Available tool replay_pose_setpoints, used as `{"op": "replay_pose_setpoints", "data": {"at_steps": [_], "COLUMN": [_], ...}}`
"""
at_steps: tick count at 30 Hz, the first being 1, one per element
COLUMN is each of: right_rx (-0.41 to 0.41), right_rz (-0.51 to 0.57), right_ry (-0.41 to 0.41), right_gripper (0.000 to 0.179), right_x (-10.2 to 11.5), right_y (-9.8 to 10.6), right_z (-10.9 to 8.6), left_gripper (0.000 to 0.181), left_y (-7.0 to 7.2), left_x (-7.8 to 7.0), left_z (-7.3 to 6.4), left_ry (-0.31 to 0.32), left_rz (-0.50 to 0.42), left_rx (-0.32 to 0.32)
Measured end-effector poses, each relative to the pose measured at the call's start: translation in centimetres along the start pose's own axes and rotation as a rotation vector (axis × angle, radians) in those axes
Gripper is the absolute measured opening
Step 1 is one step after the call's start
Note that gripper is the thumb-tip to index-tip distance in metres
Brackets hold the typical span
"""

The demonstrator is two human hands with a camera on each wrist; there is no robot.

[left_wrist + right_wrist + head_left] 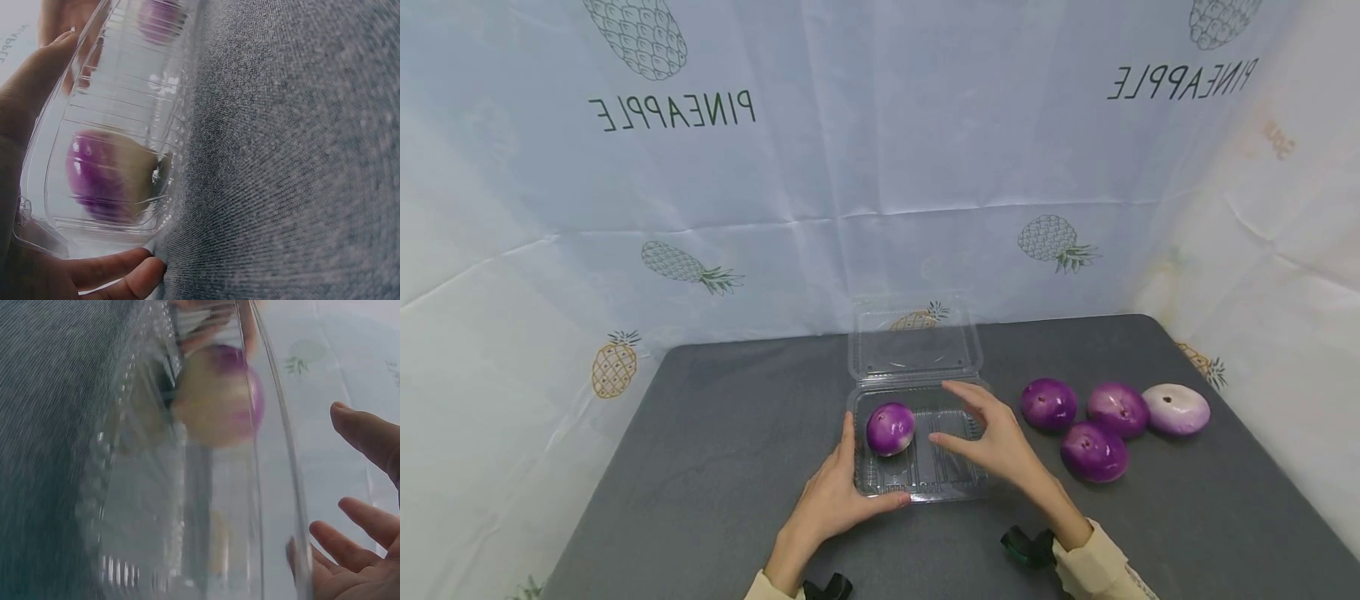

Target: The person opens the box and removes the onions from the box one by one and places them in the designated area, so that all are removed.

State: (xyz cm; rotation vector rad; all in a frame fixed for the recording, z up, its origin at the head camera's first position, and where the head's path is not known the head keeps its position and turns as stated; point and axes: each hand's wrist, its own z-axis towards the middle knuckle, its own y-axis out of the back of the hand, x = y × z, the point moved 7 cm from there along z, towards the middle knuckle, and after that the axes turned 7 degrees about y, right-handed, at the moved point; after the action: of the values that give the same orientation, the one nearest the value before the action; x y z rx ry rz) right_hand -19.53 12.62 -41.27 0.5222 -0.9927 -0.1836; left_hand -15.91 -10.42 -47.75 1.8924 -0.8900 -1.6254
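A clear plastic clamshell container (953, 490) stands on the table with its lid (917, 357) folded back, away from me. One round purple eggplant (891, 429), whitish at its lower edge, lies in the left part of the base. My left hand (835, 498) holds the base at its near left corner, thumb along the front rim and fingers against the left side. Over the right part of the base hovers my right hand (996, 437), thumb and fingers spread wide apart. Nothing is between them in the right wrist view, where fingers (350, 547) show outside the clear wall.
Right of the container several more eggplants (1093, 452) lie in a group; the rightmost eggplant (1176, 409) is mostly white. The dark grey table (737, 433) ends at a hanging cloth (880, 150) printed with pineapples, behind the lid.
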Motion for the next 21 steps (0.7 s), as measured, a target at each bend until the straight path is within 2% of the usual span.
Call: {"op": "replay_pose_setpoints", "data": {"at_steps": [9,15,21], "right_rx": [0.077,0.114,0.128], "right_rz": [0.057,0.040,-0.001], "right_ry": [-0.035,-0.043,-0.065], "right_gripper": [0.076,0.079,0.082], "right_x": [0.1,-0.1,-0.4], "right_y": [-3.5,-5.7,-6.9], "right_z": [1.2,2.0,2.4], "left_gripper": [0.144,0.143,0.142], "left_y": [0.0,-0.1,-0.1], "left_x": [0.0,0.0,0.1], "left_z": [0.0,0.1,0.1], "left_ry": [-0.010,-0.003,0.002], "left_rz": [0.003,-0.001,-0.001], "left_rx": [0.002,0.010,0.014]}}
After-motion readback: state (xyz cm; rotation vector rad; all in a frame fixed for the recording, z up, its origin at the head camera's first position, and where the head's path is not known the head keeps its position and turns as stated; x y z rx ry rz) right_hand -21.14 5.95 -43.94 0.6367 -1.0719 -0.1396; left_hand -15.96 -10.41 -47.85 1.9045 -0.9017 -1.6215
